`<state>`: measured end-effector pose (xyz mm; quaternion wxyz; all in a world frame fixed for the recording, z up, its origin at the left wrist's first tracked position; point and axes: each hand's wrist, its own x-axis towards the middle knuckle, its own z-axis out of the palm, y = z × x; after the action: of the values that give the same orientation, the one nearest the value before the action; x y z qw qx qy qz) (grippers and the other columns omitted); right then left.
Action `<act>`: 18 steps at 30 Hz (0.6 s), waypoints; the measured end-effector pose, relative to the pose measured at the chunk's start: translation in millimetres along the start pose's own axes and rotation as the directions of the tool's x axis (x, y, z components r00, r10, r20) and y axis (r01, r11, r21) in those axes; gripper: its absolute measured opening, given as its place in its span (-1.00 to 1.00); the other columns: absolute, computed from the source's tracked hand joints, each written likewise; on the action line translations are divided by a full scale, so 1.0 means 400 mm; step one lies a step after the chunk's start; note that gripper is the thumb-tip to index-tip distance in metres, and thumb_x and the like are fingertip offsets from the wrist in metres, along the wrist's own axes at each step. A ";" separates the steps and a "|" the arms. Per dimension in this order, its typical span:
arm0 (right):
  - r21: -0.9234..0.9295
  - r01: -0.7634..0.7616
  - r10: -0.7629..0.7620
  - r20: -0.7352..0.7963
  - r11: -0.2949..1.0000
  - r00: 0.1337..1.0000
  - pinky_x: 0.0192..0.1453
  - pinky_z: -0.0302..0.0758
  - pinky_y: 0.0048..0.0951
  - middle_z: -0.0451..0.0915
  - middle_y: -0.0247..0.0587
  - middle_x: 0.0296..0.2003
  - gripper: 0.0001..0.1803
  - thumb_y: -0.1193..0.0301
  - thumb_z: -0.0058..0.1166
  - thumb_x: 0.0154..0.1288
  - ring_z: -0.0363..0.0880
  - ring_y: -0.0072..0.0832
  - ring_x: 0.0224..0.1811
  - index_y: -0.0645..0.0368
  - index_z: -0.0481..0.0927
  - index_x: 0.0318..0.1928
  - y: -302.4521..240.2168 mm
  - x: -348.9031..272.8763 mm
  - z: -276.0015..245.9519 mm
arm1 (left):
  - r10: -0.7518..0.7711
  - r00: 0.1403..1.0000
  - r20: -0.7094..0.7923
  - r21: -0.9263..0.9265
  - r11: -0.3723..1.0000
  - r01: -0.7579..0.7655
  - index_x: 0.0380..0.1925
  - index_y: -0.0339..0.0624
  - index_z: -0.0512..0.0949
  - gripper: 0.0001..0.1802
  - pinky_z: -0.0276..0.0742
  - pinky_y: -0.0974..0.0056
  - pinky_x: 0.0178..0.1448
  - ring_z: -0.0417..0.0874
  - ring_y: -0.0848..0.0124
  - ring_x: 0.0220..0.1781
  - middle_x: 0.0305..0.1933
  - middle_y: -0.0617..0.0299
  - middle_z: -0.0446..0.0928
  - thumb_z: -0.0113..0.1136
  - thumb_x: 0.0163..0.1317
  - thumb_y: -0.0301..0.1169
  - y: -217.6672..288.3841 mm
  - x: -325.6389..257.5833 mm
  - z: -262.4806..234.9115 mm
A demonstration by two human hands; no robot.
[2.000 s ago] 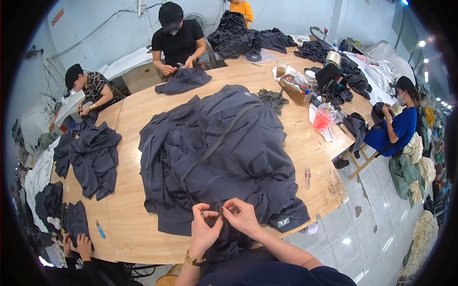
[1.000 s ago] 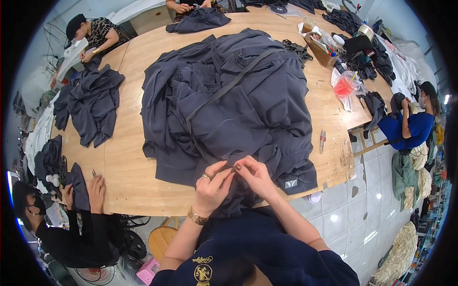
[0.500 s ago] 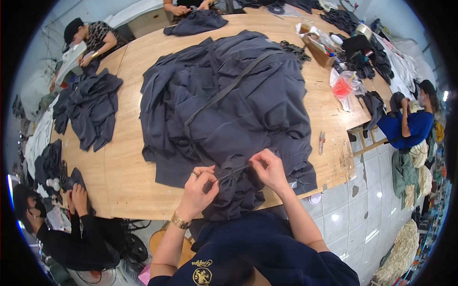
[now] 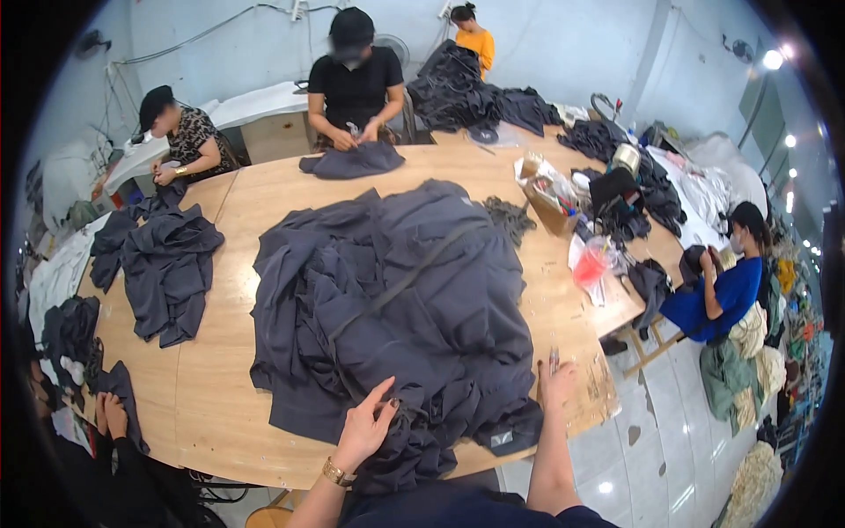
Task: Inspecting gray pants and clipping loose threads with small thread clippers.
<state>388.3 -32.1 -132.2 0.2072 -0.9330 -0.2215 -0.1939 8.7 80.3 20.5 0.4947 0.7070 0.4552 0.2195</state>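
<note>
Resting on the near edge of the big heap of dark grey-blue fabric garments (image 4: 396,299), the left hand (image 4: 365,427) lies with fingers spread and open, palm pressing the bunched cloth, a gold wristband at its wrist. The heap covers the middle of the round light wooden table (image 4: 211,396) and spills towards the person's body. The right hand (image 4: 556,380) sits to the right of the heap, at the table's edge, closed around a small slim metal tool (image 4: 554,359) that pokes up above its fingers; what kind of tool it is I cannot tell. A smaller pile of the same dark cloth (image 4: 163,264) lies on the table's left side. Across the table a person in a black shirt (image 4: 356,84) handles another dark piece (image 4: 352,161).
</note>
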 end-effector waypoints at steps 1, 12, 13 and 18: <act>-0.045 -0.035 0.038 0.075 0.998 0.996 -0.10 0.43 -0.11 0.51 0.05 -0.30 -0.55 0.08 0.16 0.13 0.50 -0.06 -0.18 0.24 0.44 -0.26 -0.005 0.000 0.008 | 0.007 1.000 -0.024 -0.006 1.000 -0.007 0.21 -0.04 0.36 -0.52 0.51 0.23 -0.12 0.67 0.05 -0.17 -0.28 -0.13 0.61 0.07 0.30 -0.22 -0.006 0.000 -0.001; 0.681 -0.545 0.342 0.425 0.489 0.838 -0.49 0.43 -0.45 0.50 -0.19 -0.57 -0.64 0.13 0.07 0.32 0.49 -0.42 -0.57 0.19 0.39 -0.30 0.038 0.031 -0.006 | -0.088 0.986 0.144 0.067 0.995 0.079 0.19 -0.03 0.40 -0.52 0.46 0.30 -0.20 0.64 0.18 -0.38 -0.38 -0.05 0.58 0.05 0.30 -0.13 -0.022 0.016 -0.033; 0.779 -0.556 0.338 0.460 0.289 0.821 -0.52 0.38 -0.55 0.48 -0.24 -0.59 -0.68 0.15 0.04 0.35 0.45 -0.51 -0.60 0.17 0.40 -0.26 0.028 0.024 -0.020 | -0.089 0.986 0.139 0.061 0.995 0.081 0.19 -0.03 0.40 -0.52 0.46 0.30 -0.20 0.64 0.18 -0.38 -0.38 -0.05 0.58 0.05 0.30 -0.13 -0.020 0.013 -0.035; 0.831 -0.485 0.194 0.541 -0.270 0.818 -0.53 0.36 -0.62 0.47 -0.32 -0.59 -0.74 0.23 -0.03 0.40 0.40 -0.60 -0.63 0.13 0.43 -0.07 -0.067 0.000 -0.140 | -0.197 0.974 0.110 0.100 0.977 0.186 0.13 -0.07 0.44 -0.53 0.48 0.28 -0.15 0.67 0.19 -0.32 -0.34 0.01 0.62 0.13 0.25 -0.19 0.033 -0.016 -0.042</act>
<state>360.1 -36.8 -77.3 0.8514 -0.4841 -0.0305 0.1995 -1.5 82.2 40.4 0.5080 0.6929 0.5003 0.1078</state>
